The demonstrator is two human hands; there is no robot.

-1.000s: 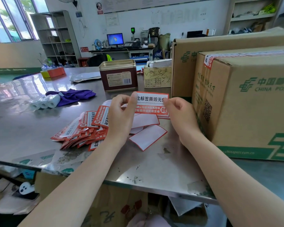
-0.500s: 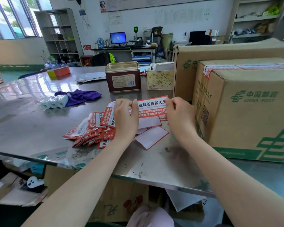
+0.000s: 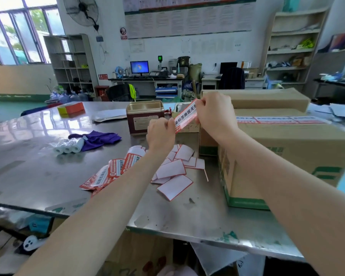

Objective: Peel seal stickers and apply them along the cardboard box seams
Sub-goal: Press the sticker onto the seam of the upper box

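I hold a red-and-white seal sticker point(image 3: 185, 116) in the air, tilted up to the right. My left hand point(image 3: 160, 133) pinches its lower end and my right hand point(image 3: 213, 113) pinches its upper end. The near cardboard box point(image 3: 287, 152) stands at the right on the metal table point(image 3: 28, 172). A row of seal stickers point(image 3: 277, 120) lies along its top seam. Unpeeled stickers point(image 3: 112, 174) are fanned out under my left forearm. Empty white backing sheets point(image 3: 174, 176) lie beside them.
A second cardboard box point(image 3: 267, 99) stands behind the near one. A dark red tin point(image 3: 144, 117), a purple cloth point(image 3: 100, 139), small white rolls point(image 3: 68, 148) and an orange box point(image 3: 71, 108) sit on the table. More cardboard lies under its front edge.
Both hands lifted the sticker from above the pile up toward the top of the box, tilting it. The view rose with them, showing more of the room.
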